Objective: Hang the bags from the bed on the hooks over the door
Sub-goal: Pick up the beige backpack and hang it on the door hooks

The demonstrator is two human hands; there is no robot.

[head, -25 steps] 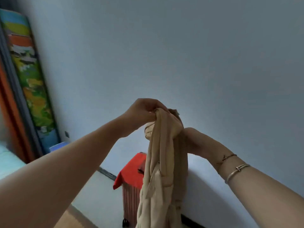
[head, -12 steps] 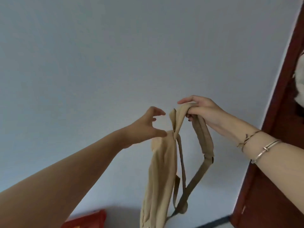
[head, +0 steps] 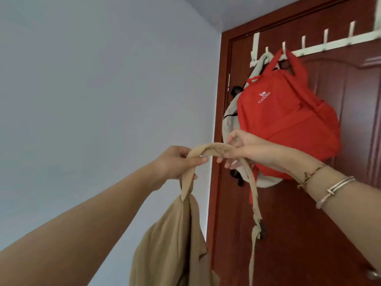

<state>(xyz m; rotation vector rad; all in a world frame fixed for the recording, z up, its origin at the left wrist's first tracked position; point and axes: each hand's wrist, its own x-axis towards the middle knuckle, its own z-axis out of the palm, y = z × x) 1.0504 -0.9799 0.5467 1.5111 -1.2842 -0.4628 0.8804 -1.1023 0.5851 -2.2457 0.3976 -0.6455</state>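
- I hold the tan fabric bag (head: pixel 173 242) up in front of the dark red wooden door (head: pixel 299 223), below the white over-door hook rack (head: pixel 321 45) and off to its left.
- My left hand (head: pixel 177 162) is closed around the tan strap (head: pixel 208 149) where it rises from the bag's body; thumb and fingers pinch the cloth.
- My right hand (head: pixel 245 149) grips the same strap further along, fingers curled loosely round it, index finger lifted off it.
- Between my two hands the strap arches in a short loop; past my right hand it drops in a long, thin tail in front of the door.
- The bag's body hangs limp under my left hand, just left of the door's edge, against the pale blue-grey wall (head: pixel 92 89).
- A bright red backpack with white lettering (head: pixel 288 112) already hangs from the rack by its top handle, flat against the door.
- A cream-coloured bag (head: pixel 231 116) hangs behind the red one, showing at its left side and beneath it.
- Several upright white hooks on the rack to the right of the red backpack carry nothing.
- Two thin metal bracelets (head: pixel 329 187) sit on my right wrist, in front of the door.
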